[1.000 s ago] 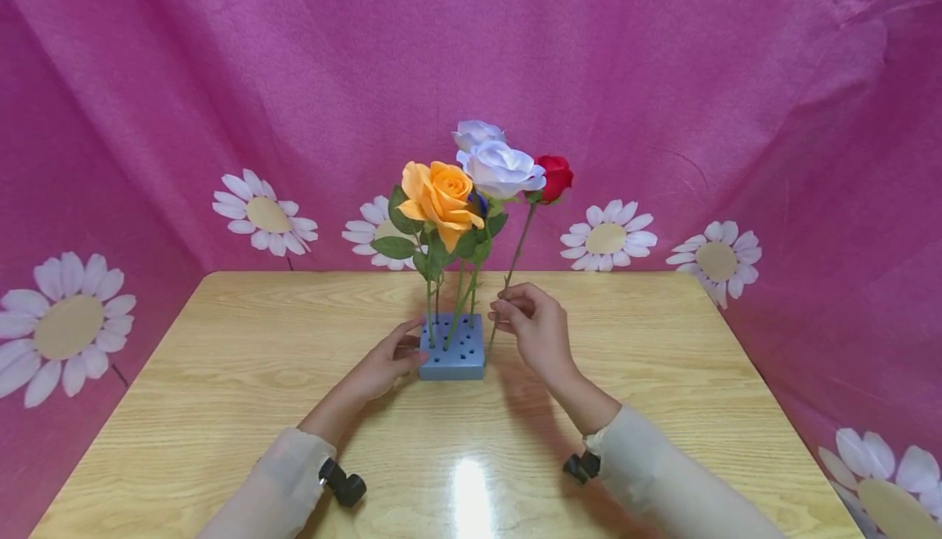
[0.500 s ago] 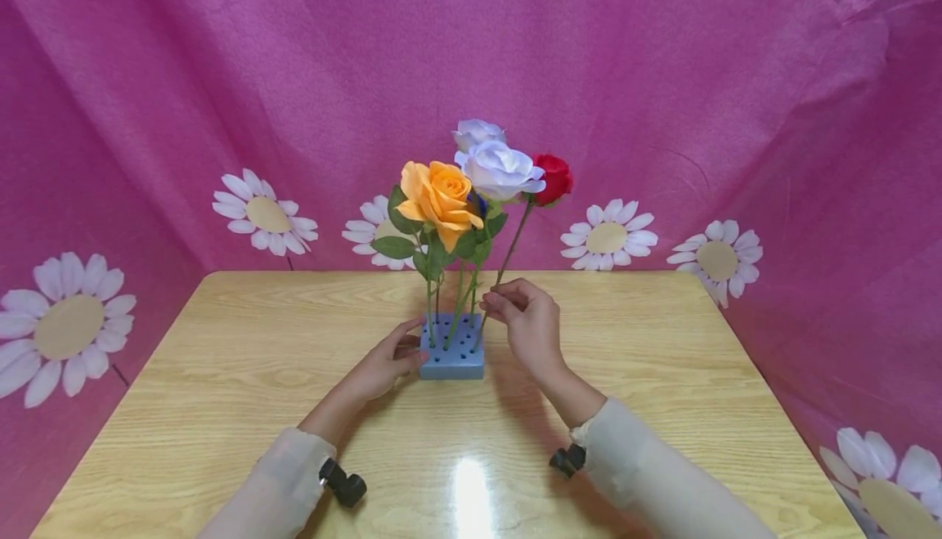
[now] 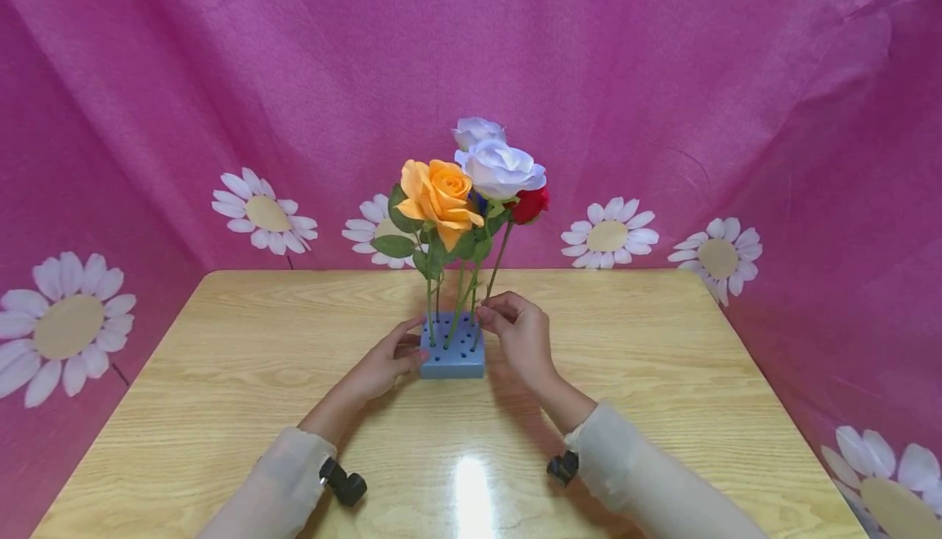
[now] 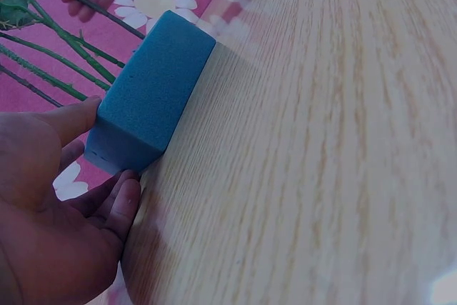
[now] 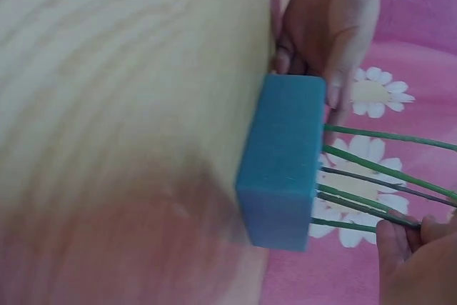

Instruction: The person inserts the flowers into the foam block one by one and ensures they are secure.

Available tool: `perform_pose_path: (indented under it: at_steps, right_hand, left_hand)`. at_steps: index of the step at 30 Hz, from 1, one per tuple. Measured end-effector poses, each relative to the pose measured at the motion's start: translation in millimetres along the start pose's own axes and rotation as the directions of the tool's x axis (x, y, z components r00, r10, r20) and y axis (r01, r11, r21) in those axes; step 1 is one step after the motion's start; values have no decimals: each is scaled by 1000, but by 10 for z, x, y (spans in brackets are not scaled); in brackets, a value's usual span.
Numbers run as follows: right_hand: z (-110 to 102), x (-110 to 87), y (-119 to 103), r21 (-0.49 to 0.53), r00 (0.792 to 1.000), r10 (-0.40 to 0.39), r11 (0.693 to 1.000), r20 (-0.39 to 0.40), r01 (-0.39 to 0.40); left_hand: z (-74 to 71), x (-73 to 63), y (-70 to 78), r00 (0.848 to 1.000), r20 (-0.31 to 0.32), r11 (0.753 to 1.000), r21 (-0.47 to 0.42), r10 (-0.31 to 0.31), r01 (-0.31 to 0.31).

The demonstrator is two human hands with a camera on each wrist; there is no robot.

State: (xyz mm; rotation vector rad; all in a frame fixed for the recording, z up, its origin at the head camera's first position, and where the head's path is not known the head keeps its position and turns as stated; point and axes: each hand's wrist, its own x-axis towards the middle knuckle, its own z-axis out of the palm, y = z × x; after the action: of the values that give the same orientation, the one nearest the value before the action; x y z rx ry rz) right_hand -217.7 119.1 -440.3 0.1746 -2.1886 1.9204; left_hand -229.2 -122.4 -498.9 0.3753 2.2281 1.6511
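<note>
A blue block with holes in its top rests on the table, with several artificial flower stems standing in it. My left hand holds the block's left end, thumb at the upper edge and fingers by the side. On the right, my right hand pinches the stem of a red rose. That dark stem reaches down to the block's holed face in the right wrist view. An orange rose leans left, and pale lilac-white roses rise behind it, partly covering the red bloom.
The wooden table runs back to a magenta cloth printed with white daisies. Green leaves stick out left of the orange rose. A bit of a dark blue flower shows behind the orange rose.
My right hand has moved left and slightly down with the red rose, bringing its stem from beside the block to its top. The bloom sits lower. My left hand has stayed still.
</note>
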Motion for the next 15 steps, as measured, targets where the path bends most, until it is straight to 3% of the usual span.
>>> perform_pose_path:
  at_steps: [10, 15]
  right_hand:
    - [35, -64, 139, -79, 999, -32, 996, 10, 33]
    - [47, -82, 172, -55, 1000, -28, 998, 6, 28]
  left_hand:
    - [-2, -3, -6, 1000, 8, 1000, 4, -1, 1]
    - [1, -8, 3, 1000, 10, 1000, -3, 3, -3]
